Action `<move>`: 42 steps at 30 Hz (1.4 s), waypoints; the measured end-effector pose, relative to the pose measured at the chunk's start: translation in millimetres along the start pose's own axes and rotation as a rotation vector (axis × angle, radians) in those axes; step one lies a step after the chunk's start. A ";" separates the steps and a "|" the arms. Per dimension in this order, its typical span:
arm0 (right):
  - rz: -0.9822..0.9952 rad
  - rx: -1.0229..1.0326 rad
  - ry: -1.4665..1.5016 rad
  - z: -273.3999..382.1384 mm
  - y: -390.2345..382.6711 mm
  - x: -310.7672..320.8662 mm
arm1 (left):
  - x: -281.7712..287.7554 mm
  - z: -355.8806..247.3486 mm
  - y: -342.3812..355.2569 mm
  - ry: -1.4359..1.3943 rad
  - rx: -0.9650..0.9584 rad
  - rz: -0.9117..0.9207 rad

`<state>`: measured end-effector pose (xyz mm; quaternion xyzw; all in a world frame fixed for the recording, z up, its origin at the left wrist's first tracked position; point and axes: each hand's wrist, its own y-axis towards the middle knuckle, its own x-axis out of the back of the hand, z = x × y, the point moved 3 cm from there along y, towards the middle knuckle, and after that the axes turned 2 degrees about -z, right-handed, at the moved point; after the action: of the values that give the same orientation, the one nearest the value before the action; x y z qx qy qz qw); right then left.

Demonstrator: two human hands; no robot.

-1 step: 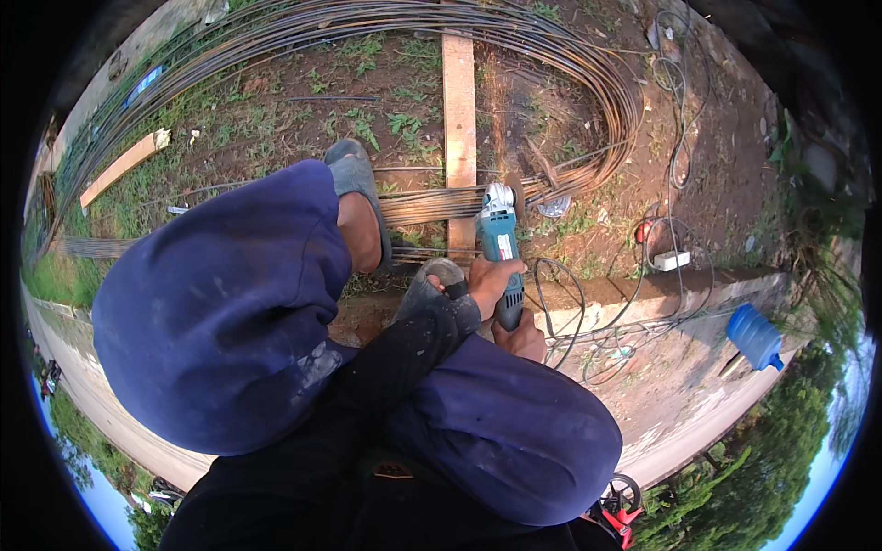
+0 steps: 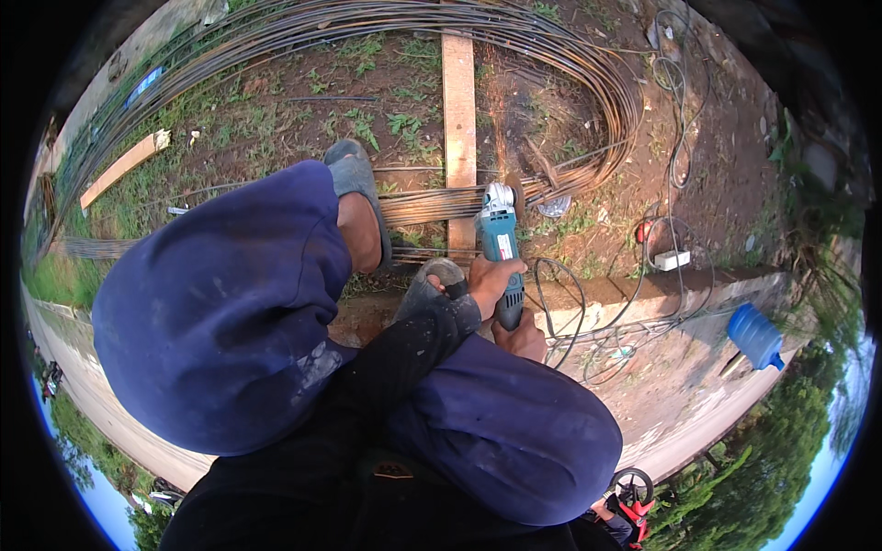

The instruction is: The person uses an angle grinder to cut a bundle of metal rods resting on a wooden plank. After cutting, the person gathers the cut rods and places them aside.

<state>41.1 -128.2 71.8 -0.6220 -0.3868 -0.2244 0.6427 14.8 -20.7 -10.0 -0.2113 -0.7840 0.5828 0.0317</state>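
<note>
I squat with both knees in blue trousers filling the lower view. My left hand [image 2: 490,278], on a black-sleeved arm, wraps the body of a teal angle grinder [image 2: 501,241]. My right hand [image 2: 525,340] grips the grinder's rear end, just above my right knee. The grinder's disc [image 2: 511,191] sits at a bundle of thin steel bars [image 2: 423,207], which lies across a wooden plank [image 2: 458,101]. My left foot in a grey sandal [image 2: 354,184] rests on the bars, with the right foot [image 2: 430,280] beside the grinder.
Long coils of steel bar [image 2: 606,83] curve around the dirt and grass. A black cord [image 2: 560,308] loops to a white power strip [image 2: 672,260]. A blue water jug [image 2: 755,336] lies past a concrete kerb [image 2: 643,292]. A short timber piece [image 2: 119,170] lies far left.
</note>
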 end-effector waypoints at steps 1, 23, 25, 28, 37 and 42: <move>-0.011 0.013 0.013 1.7 1.9 -0.2 | 0.0 -3.2 1.9 0.009 0.001 -0.011; -0.098 0.148 0.047 2.4 13.8 -9.0 | -2.5 -11.5 14.5 -0.030 -0.020 0.029; -0.096 0.148 0.054 3.4 13.8 -7.8 | -2.4 -11.9 14.9 -0.032 -0.020 0.031; -0.096 0.147 0.052 5.2 12.2 -6.2 | -1.6 -12.6 14.3 -0.021 -0.004 0.025; -0.044 0.080 0.036 4.3 3.3 1.5 | -1.9 -10.5 1.4 -0.006 0.017 0.001; -0.019 0.001 0.037 2.1 -1.6 1.6 | -0.3 4.7 3.8 -0.006 0.003 0.019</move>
<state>40.4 -126.1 73.8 -0.6137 -0.3807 -0.2418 0.6481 14.8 -24.2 -15.0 -0.2169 -0.7811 0.5850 0.0242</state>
